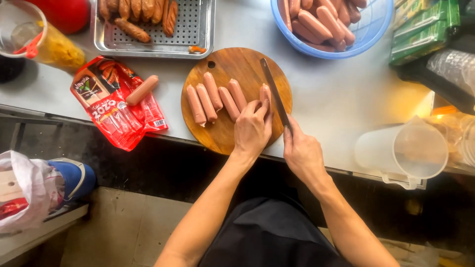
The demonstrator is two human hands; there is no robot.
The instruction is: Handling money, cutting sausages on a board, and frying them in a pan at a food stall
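L hand (252, 129) on round wooden board (222, 136), fingers curled down, tips pinning one sausage (265, 95) at board's R side. R hand (303, 153) just beside L, closed round handle of knife (275, 94); handle itself hidden in the grip. Blade runs up and away from R hand, lying close along R side of the pinned sausage; touching or not: can't tell.

Left of L fingers: row of five more sausages (215, 98) side by side on board, slightly slanted, just beside each other.

Further left of L hand, off board: red plastic pack (115, 116), opened, w/ one loose sausage (142, 90) lying on top.

Beyond L hand, far side of board: perforated metal tray (198, 34) w/ browned sausages (138, 15) in upper L part.

Beyond R hand: blue basket (368, 37) holding raw sausages. Right of R hand, near counter edge: clear plastic jug (413, 151). Green cartons (423, 27) past basket, far R.
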